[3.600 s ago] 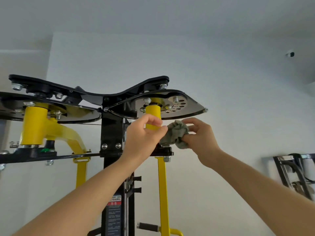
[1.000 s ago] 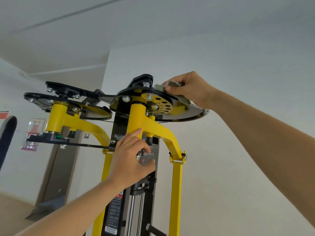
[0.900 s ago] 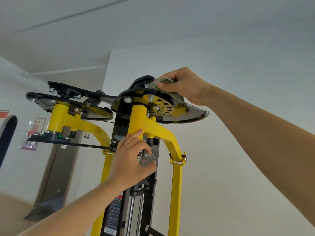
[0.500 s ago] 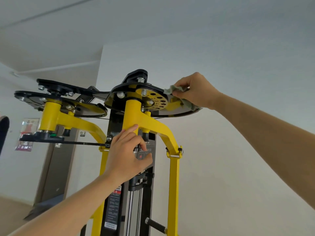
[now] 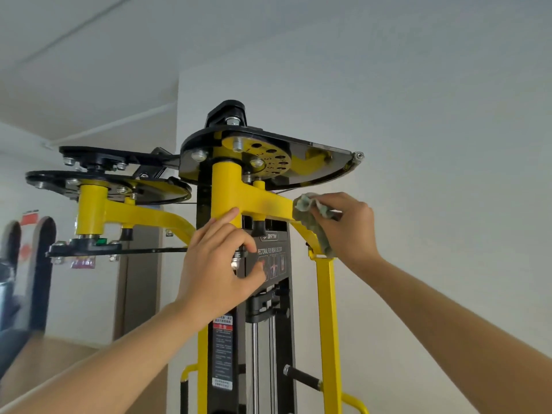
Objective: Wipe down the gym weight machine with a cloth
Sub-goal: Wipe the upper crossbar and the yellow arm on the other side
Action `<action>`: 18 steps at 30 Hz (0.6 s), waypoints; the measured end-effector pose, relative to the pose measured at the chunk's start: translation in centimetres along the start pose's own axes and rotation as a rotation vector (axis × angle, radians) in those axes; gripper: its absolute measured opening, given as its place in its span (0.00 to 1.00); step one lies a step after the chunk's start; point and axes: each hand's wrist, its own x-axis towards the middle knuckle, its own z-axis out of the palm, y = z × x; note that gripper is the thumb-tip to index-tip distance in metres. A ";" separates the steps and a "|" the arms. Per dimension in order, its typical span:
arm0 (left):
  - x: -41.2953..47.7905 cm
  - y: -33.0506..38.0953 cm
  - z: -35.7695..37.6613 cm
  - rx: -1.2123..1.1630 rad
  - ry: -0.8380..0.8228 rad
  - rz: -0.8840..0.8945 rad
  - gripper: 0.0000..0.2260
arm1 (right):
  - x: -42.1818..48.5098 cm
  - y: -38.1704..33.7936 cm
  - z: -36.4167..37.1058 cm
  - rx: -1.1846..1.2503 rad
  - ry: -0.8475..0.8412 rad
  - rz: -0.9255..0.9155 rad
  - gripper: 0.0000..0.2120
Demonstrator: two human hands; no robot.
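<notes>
**Pec-fly weight machine, upper works: wipe under way, much left**

- Item: weight machine (image 5: 227, 115), black and yellow, which I view from below.
- 9 o'clock of the column (image 5: 286, 348): left swing arm (image 5: 140, 215), yellow, under the left cam plate (image 5: 155, 192). No cloth is near it. I count it as outstanding, though the finish gives no proof either way.
- Centre: left hand (image 5: 218, 264). Its index finger lies on the foot of the pivot post (image 5: 225, 186). The other fingers are bent against the column edge, thumb near the placard (image 5: 273, 261). It reads as a brace. I cannot tell whether it truly grips.
- 2 o'clock of that hand: right swing arm (image 5: 251, 198), with a dull grey smear (image 5: 267, 206) on its face, not yet wiped off.
- 3 o'clock of the post: cloth (image 5: 310, 222), grey-green and bunched, pressed on the arm's downward bend. The right hand (image 5: 346, 225) is clenched round it.
- 5 o'clock: yellow upright (image 5: 328, 324), below the cloth. I judge it next in line.
- Progress: I judge this mid-task, working one arm. The column and everything lower remain to do.
</notes>
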 end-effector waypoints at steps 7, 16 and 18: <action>-0.2 -0.3 -0.3 0.017 -0.038 0.018 0.09 | 1.4 -1.4 7.7 0.122 -0.167 0.019 0.24; -0.2 -0.4 1.0 -0.063 0.130 0.036 0.09 | 3.1 -0.8 9.3 -0.049 -0.119 -0.241 0.22; -0.2 -0.6 1.3 -0.079 0.141 0.040 0.08 | 3.5 0.6 9.1 -0.111 -0.132 -0.239 0.20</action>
